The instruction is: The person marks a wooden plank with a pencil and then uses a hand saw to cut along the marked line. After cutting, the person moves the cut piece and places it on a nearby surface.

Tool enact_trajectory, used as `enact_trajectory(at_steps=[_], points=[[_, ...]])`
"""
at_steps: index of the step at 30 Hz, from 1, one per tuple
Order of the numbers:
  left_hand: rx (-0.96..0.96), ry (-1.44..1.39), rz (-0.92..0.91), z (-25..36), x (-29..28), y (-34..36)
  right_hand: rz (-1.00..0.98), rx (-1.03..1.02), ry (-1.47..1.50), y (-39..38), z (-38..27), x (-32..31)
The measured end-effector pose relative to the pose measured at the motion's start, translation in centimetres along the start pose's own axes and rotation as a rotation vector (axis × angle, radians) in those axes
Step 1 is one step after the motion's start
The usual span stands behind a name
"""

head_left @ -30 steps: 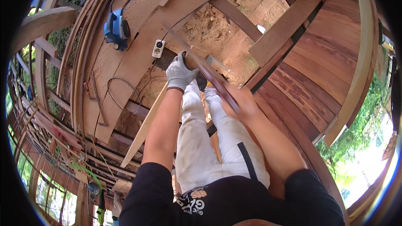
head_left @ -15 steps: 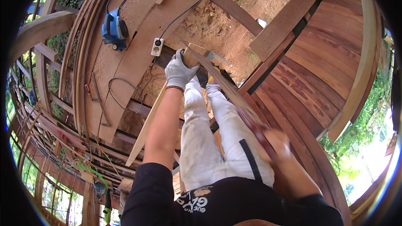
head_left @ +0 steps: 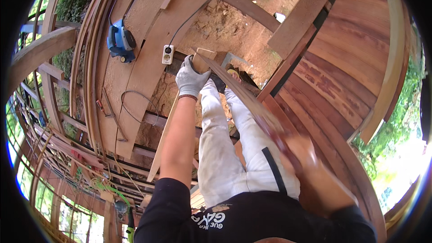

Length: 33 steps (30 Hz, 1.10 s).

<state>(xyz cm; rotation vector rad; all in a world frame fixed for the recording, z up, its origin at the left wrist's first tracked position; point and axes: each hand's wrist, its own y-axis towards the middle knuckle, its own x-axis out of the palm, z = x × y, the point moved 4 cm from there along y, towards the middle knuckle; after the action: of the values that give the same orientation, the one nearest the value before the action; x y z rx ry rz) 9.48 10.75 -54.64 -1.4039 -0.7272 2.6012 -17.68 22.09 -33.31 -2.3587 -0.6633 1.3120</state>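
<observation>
Over sawdust-strewn ground (head_left: 225, 27), the gloved left hand (head_left: 192, 79) grips a wooden block (head_left: 201, 63), seemingly not yet cut through, while the blurred right hand (head_left: 302, 151) clasps a handsaw (head_left: 253, 103).

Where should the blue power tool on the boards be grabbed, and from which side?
Likely by the blue handle on the power tool, from above and the left: it runs along the tool's left edge in this view, away from the dark side cover, and the cord leaves at the far end.

Saw blade (head_left: 244, 93) dull metal; block (head_left: 200, 64) matt wood; glove (head_left: 188, 81) cloth; power tool (head_left: 118, 40) plastic.
</observation>
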Motion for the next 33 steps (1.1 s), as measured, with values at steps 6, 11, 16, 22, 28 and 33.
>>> enact_trajectory(at_steps=[6, 11, 16, 22, 28, 33], points=[[0.033, 0.021, -0.053, -1.8, 2.7, 0.4, 0.008, -0.152, 0.218, 13.6, -4.0, 2.9], [0.002, 0.048, -0.042, -1.2, 0.2, -0.4, 0.031, -0.114, 0.239, -3.0, -4.4, -8.1], [0.035, 0.028, 0.022, -0.6, 1.9, 0.5, 0.021, -0.198, 0.288, 14.0, -2.7, 2.7], [0.17, 0.035, 0.065, -2.8, 2.7, -0.2, 0.0, -0.124, 0.284, 13.3, -4.8, 2.6], [0.15, -0.054, 0.034, -4.5, 2.8, -0.5, -0.066, -0.069, 0.387, 13.3, -5.4, 2.8], [0.134, -0.115, 0.015, -4.7, 2.9, -0.4, -0.114, -0.076, 0.443, 13.7, -4.4, 2.2]])
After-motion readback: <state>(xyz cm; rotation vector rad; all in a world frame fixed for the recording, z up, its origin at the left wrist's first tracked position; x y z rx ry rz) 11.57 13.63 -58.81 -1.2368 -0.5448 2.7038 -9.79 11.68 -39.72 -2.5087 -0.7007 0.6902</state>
